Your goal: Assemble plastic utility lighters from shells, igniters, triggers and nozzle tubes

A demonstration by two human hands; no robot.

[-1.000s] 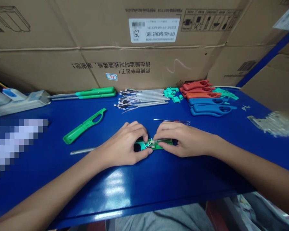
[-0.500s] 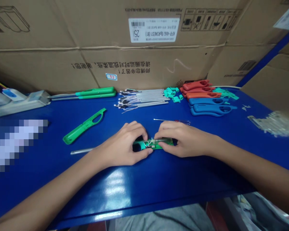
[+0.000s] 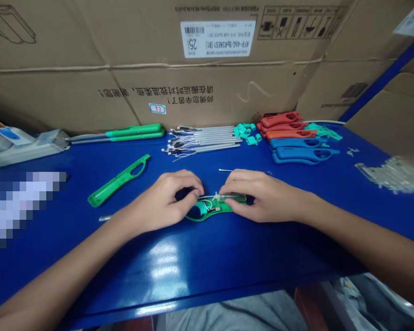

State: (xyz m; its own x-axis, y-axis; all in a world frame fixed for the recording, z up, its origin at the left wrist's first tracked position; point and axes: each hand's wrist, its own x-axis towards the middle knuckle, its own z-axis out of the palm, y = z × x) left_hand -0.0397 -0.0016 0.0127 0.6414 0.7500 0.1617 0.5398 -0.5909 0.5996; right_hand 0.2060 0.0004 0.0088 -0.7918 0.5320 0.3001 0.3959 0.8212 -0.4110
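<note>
One green shell [image 3: 223, 208] lies open on a blue surface [image 3: 248, 262]

At the right part of the shell, the right hand [image 3: 265, 195] has thumb and fingers clamped on a clear tank [image 3: 236, 197]. At the shell's upper left, the left hand [image 3: 169, 197] has thumb and forefinger pressed together at a thin pale tube [image 3: 209, 197] running from the tank; whether the tips grip it, I cannot tell. A teal piece [image 3: 203, 208] and white wires sit inside the shell.

Left of the shell, a metal rod [image 3: 105, 218] shows its end past the left forearm; farther up on that side lies a second green half [image 3: 115, 184]. Just beyond the shell is a screwdriver [image 3: 224, 170], partly hidden by the right hand. Well behind the shell lies a row of wired rods [image 3: 214, 140], with red handles [image 3: 281, 120] and blue handles [image 3: 298, 155] to their right. Far right of the shell are clear parts [image 3: 396, 177], heaped together.
</note>
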